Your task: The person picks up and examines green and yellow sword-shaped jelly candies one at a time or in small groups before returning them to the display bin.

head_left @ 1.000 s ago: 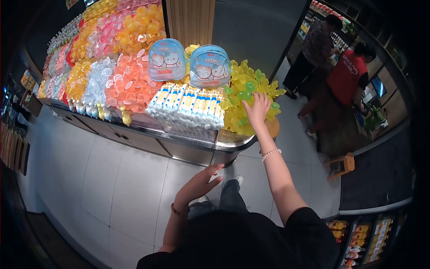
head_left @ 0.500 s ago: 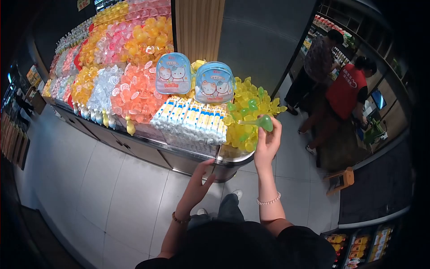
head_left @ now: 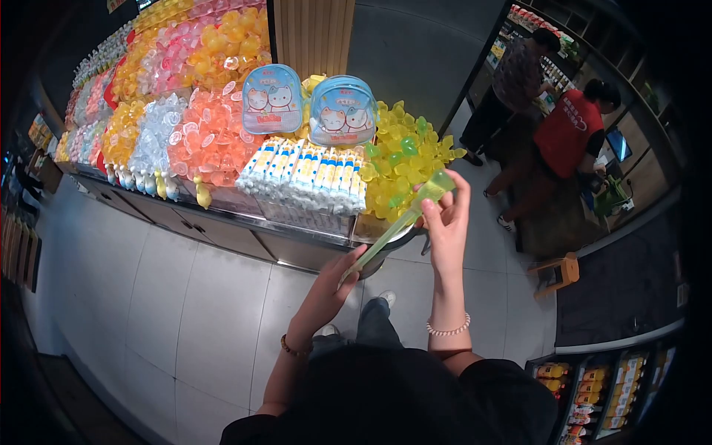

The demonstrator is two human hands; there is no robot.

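Note:
My right hand (head_left: 446,215) grips the wide yellow-green end of a long translucent green jelly-like pack (head_left: 393,232). Its narrow tail slants down to my left hand (head_left: 330,285), where thumb and fingers close around the lower tip. The pack hangs in front of the display corner. Just behind my right hand is a heap of yellow and green translucent pieces (head_left: 404,152). Left of the heap lie rows of white, blue and yellow wrapped sticks (head_left: 304,174), below two clear blue-trimmed cat-print bags (head_left: 343,111) (head_left: 272,100).
A long display counter (head_left: 222,237) carries piles of orange (head_left: 208,144), clear and pink packs. Two people stand at the right, one in a red vest (head_left: 569,126). A small wooden stool (head_left: 556,274) is near them. Shelves of bottles (head_left: 593,393) stand at lower right.
The pack has swung from pointing away to slanting down left. My left hand has come up to its tail and closed on it. The view has shifted slightly.

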